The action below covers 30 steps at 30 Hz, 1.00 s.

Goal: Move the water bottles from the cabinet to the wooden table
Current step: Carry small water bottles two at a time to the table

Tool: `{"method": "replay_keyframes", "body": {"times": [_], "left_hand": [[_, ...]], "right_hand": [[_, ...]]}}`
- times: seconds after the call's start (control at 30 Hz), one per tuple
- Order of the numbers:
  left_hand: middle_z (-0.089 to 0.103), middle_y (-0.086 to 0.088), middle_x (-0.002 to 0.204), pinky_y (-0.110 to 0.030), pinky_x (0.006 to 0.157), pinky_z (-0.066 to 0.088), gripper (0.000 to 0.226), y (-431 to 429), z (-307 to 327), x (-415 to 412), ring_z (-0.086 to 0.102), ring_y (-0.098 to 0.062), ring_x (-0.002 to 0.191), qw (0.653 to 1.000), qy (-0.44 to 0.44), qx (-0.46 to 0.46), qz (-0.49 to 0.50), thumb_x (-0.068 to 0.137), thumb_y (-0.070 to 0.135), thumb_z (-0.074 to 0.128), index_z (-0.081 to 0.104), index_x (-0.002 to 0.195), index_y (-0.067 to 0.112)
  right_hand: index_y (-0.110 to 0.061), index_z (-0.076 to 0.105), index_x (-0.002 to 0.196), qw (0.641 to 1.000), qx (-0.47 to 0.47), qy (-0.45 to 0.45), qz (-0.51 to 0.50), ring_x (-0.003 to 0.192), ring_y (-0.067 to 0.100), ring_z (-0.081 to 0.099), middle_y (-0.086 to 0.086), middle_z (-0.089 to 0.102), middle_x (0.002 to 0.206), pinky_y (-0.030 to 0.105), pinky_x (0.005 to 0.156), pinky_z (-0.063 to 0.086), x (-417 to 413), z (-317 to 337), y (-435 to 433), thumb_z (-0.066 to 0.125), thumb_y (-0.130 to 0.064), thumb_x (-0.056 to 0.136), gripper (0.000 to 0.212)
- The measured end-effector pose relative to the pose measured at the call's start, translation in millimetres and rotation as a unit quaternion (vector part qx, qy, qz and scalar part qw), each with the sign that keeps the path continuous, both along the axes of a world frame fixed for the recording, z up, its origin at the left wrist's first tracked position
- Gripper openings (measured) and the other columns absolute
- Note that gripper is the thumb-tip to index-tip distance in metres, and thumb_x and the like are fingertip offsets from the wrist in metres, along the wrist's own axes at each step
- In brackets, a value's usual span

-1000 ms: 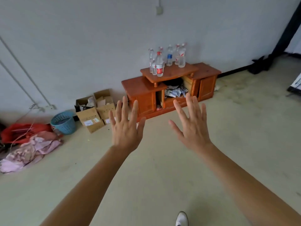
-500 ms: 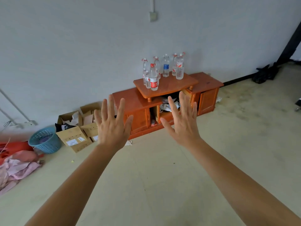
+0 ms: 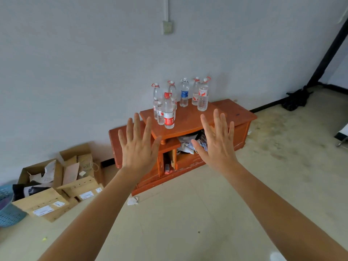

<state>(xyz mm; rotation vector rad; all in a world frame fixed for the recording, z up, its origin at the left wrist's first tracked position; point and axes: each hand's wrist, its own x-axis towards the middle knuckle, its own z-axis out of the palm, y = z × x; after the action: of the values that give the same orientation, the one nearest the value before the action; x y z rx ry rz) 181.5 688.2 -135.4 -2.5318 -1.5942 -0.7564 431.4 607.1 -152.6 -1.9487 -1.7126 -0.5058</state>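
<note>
Left hand (image 3: pixel 138 147) and right hand (image 3: pixel 216 146) are both spread wide and empty, short of the cabinet (image 3: pixel 188 121), whose raised top carries the upright water bottles (image 3: pixel 184 95) ahead between them; the red-label front bottle (image 3: pixel 169 117) looks nearer the left hand, the likely first reach.

The left arm (image 3: pixel 90 213) comes in from 7 o'clock and the right arm (image 3: pixel 282 210) from 5 o'clock, both bare and stretched forward. The left hand (image 3: pixel 138 150) shows its back, fingers straight and spread toward 12 o'clock, holding nothing. The right hand (image 3: pixel 217 147), at its 3 o'clock and apart from it, is equally flat and spread, fingers leaning toward 11 o'clock.
</note>
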Motion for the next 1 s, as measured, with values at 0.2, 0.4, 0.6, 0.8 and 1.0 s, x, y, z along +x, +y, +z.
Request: {"method": "replay_keyframes", "body": {"times": [0.2, 0.4, 0.6, 0.8, 1.0], "left_hand": [[-0.009, -0.006, 0.169, -0.058, 0.121, -0.001, 0.066, 110, -18, 75, -0.010, -0.029, 0.155, 0.999, 0.012, -0.044, -0.022, 0.104, 0.061, 0.019, -0.001, 0.160, 0.033], [-0.012, -0.007, 0.169, -0.060, 0.123, 0.003, 0.068, 225, -51, 153, -0.012, -0.029, 0.155, 0.995, 0.051, -0.091, -0.007, 0.102, 0.061, 0.015, -0.007, 0.159, 0.031], [-0.013, -0.008, 0.168, -0.061, 0.123, 0.004, 0.073, 333, -53, 222, -0.013, -0.029, 0.155, 0.992, 0.075, -0.104, 0.021, 0.098, 0.067, 0.008, -0.009, 0.160, 0.031], [-0.012, -0.008, 0.168, -0.059, 0.123, 0.004, 0.074, 413, -51, 270, -0.010, -0.030, 0.155, 0.988, 0.060, -0.120, 0.075, 0.099, 0.065, 0.009, -0.003, 0.161, 0.026], [-0.011, -0.008, 0.168, -0.058, 0.124, 0.006, 0.069, 477, -83, 289, -0.007, -0.030, 0.156, 0.983, 0.053, -0.148, 0.093, 0.102, 0.059, 0.008, -0.004, 0.161, 0.027]], "right_hand": [[-0.028, 0.007, 0.164, 0.999, -0.022, 0.029, -0.030, 0.157, 0.039, 0.000, 0.016, -0.003, 0.170, 0.063, 0.121, 0.005, 67, -14, 81, 0.039, -0.065, 0.100, 0.081], [-0.030, -0.001, 0.164, 0.996, -0.057, 0.065, -0.038, 0.156, 0.037, -0.008, 0.013, -0.014, 0.170, 0.064, 0.121, 0.005, 162, -53, 201, 0.038, -0.068, 0.098, 0.086], [-0.034, -0.016, 0.160, 0.987, -0.110, 0.111, -0.021, 0.155, 0.038, -0.015, 0.009, -0.029, 0.166, 0.067, 0.122, 0.007, 247, -64, 322, 0.039, -0.071, 0.097, 0.091], [-0.034, -0.024, 0.157, 0.982, -0.133, 0.130, 0.031, 0.154, 0.035, -0.020, 0.010, -0.030, 0.166, 0.061, 0.123, 0.001, 301, -51, 445, 0.041, -0.068, 0.098, 0.095], [-0.035, -0.025, 0.157, 0.970, -0.181, 0.146, 0.071, 0.156, 0.035, -0.015, 0.011, -0.026, 0.167, 0.063, 0.124, 0.007, 309, -88, 524, 0.039, -0.068, 0.097, 0.094]]}}
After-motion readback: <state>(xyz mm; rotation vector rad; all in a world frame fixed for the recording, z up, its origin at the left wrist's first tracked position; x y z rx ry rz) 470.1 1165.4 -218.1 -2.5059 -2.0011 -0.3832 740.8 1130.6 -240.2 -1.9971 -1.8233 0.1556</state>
